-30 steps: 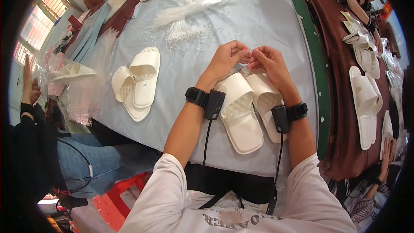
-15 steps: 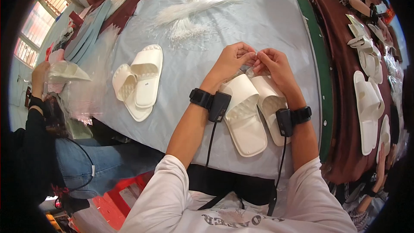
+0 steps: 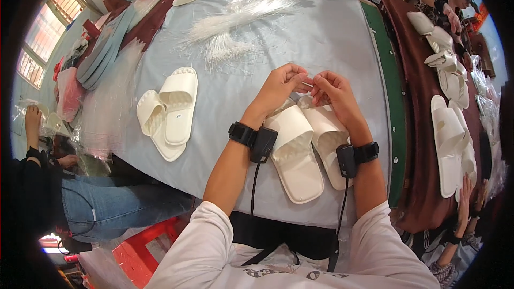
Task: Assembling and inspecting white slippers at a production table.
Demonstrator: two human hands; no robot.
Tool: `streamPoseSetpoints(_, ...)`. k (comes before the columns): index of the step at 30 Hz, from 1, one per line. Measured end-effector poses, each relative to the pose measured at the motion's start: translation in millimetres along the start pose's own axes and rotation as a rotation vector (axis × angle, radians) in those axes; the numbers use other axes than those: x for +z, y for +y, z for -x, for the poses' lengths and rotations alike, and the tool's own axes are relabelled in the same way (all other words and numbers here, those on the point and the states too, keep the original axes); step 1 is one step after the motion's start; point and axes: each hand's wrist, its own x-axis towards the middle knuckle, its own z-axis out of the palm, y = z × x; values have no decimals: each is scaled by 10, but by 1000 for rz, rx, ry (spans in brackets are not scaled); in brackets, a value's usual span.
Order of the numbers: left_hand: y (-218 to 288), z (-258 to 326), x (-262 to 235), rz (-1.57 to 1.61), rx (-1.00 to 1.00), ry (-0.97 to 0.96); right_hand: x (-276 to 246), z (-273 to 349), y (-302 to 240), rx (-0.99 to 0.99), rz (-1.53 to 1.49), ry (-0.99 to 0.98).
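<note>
A pair of cream slide sandals (image 3: 297, 150) lies side by side on the grey table (image 3: 332, 37) in front of me. My left hand (image 3: 278, 86) and my right hand (image 3: 333, 90) meet just above the sandals' far ends. Their fingertips pinch a thin clear plastic strand (image 3: 307, 82) stretched between them. Each wrist carries a black band with a cable.
A second cream sandal pair (image 3: 168, 111) lies stacked at the left. A heap of clear plastic strands (image 3: 235, 21) is at the table's far middle. More sandals (image 3: 450, 139) lie on the brown table at the right, where other people work. A seated person (image 3: 48, 182) is at the left.
Both hands stay pinched together over the sandals, shifting only slightly. The person at the left has lowered a raised hand.
</note>
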Motion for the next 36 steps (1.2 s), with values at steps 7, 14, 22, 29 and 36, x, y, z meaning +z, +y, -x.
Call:
streamPoseSetpoints(7,-18,-8,4,9,-31,-88,-80,-50,63,-6,-54,10)
streamPoseSetpoints(14,23,11,28,-25,-21,-27,-18,-45,47,45,-134,78)
streamPoseSetpoints(22,1,6,24,-34,77,44,27,-20,-16,30,-59,29)
streamPoseSetpoints(29,-18,9,1,-34,10,-17,22,-22,12,42,-1,23)
streamPoseSetpoints(36,-28,-14,37,-11,32,-13,-60,-53,55,40,-55,-11)
